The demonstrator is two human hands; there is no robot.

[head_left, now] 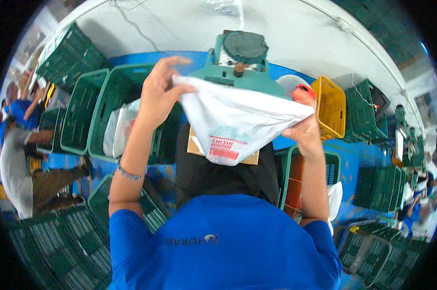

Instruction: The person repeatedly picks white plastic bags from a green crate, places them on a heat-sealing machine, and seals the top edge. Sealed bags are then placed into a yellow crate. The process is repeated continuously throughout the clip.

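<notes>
A white bag (242,113) with red and pale green print is stretched between my hands above my lap. Its upper edge slants down from left to right, and its lower part hangs in a rounded point. My left hand (161,92) pinches the upper left corner with thumb and fingers. On the right corner, my right hand (305,129) is closed, its fingers partly behind the cloth. A small red-orange piece with a dark opening (304,92) shows at the right fingers; its kind I cannot make out. Just beyond the bag stands a green machine (240,60), its lower part hidden.
Green crates (98,108) stand on the left, one holding white bags (120,128). A yellow crate (330,106) and a dark green crate (366,111) are at right. Cardboard (195,145) lies under the bag. Other people (17,164) are at the far left and far right.
</notes>
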